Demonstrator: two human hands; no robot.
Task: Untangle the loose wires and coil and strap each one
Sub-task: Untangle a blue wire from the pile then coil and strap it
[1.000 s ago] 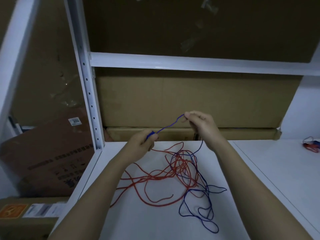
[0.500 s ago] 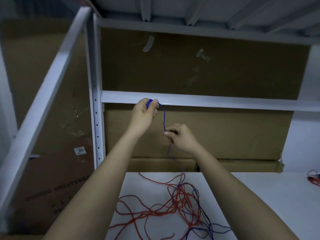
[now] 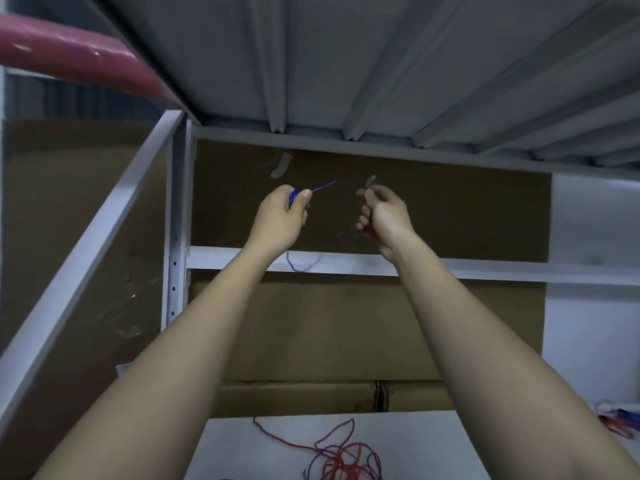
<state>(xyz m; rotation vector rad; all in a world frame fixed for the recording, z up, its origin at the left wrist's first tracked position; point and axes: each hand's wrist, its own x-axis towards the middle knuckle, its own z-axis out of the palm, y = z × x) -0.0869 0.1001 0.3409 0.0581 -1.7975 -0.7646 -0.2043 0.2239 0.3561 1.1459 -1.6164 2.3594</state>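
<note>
Since half a second ago both hands have risen higher against the cardboard backing, and the view has tilted up so that the underside of the upper shelf [image 3: 346,64] fills the top of the head view. The left hand [image 3: 282,216] now sits level with the right hand [image 3: 382,216] rather than above it. The left hand's fingers and thumb are curled round a small bunch of blue wire [image 3: 325,186]; a short stretch of that wire runs across to the right hand, which pinches it between thumb and fingertips. A blurred loop of the wire hangs below the left wrist, in front of the white crossbar [image 3: 485,270]. At the front edge of the white shelf surface [image 3: 433,445] lies the tangle of red and blue wires [image 3: 343,460] — only its upper part shows. More wires [image 3: 620,419] lie at the shelf's right edge.
</note>
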